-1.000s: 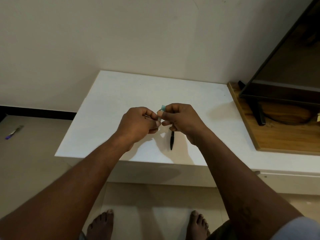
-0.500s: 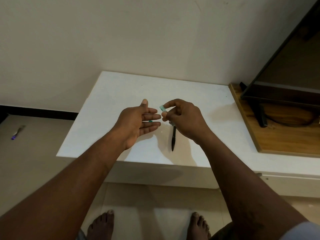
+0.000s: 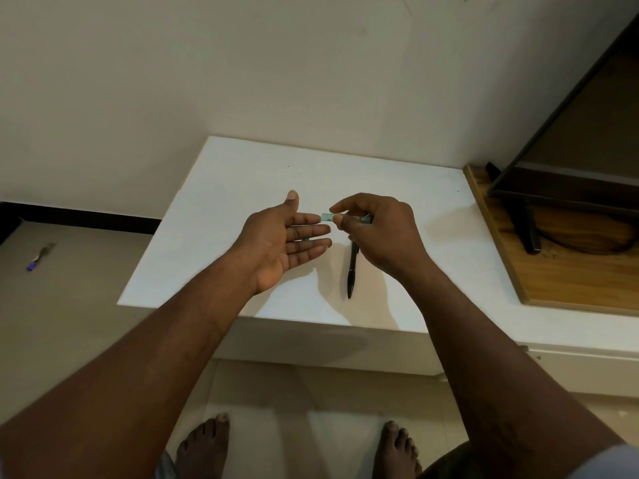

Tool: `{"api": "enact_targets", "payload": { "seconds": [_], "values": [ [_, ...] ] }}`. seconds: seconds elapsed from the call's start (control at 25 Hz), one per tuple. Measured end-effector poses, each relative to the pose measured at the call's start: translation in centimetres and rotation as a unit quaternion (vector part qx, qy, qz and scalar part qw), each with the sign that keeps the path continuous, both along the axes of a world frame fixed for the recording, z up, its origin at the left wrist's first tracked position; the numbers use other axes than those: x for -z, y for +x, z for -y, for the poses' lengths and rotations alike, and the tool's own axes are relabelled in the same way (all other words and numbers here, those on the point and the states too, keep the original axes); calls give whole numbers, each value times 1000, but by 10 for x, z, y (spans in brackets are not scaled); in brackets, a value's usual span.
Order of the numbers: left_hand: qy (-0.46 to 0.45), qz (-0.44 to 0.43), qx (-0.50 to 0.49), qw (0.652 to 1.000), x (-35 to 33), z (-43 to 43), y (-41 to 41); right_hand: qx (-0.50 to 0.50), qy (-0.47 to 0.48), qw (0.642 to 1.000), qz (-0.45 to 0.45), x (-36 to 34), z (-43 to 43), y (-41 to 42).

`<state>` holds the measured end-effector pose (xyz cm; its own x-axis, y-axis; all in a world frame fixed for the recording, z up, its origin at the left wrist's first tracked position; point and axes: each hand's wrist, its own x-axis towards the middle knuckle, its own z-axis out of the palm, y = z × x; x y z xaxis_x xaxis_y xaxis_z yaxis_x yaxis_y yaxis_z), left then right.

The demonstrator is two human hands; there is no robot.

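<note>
My R hand (image 3: 383, 233) pinches teal piece (image 3: 327, 218), long axis L-R, tip just beside my flat-open L hand (image 3: 283, 243); pen (image 3: 352, 271) below R.

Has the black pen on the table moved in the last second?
No, the black pen keeps its place relative to the white table's front edge.

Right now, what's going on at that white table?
A person stands at the white table. The right hand pinches a small teal piece between thumb and forefinger. The left hand is held open beside it, palm up, fingers straight. A black pen lies on the table under the right hand.
</note>
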<state>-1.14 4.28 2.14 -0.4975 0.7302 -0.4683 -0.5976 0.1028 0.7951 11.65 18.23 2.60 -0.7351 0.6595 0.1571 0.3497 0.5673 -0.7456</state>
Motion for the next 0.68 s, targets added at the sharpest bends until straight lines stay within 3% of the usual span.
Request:
{"api": "enact_targets", "payload": {
  "seconds": [0.68],
  "values": [
    [-11, -8, 7, 1000, -1, -1, 1, -8, 72, 997, 19, 3, -1, -1]
  ]
}}
